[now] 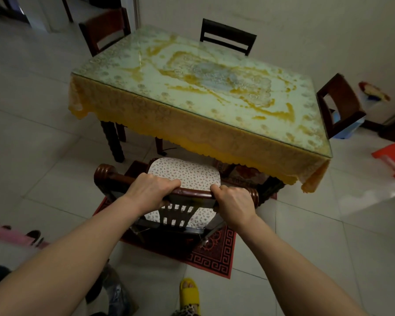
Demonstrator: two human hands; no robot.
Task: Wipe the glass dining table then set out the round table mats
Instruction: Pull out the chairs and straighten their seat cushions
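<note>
Left hand and right hand both curled round a wooden chair's top rail, lower centre, glass-topped bench with yellow lace cloth beyond

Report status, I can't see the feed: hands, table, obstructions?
Both hands, left and right, grip chair back. Glass table bare, no mats visible. Chair fronts table.

Chair directly before me, on a rug, its seat toward the counter. My left hand and right hand grip its top rail. Three more chairs ring the counter's far sides.
</note>
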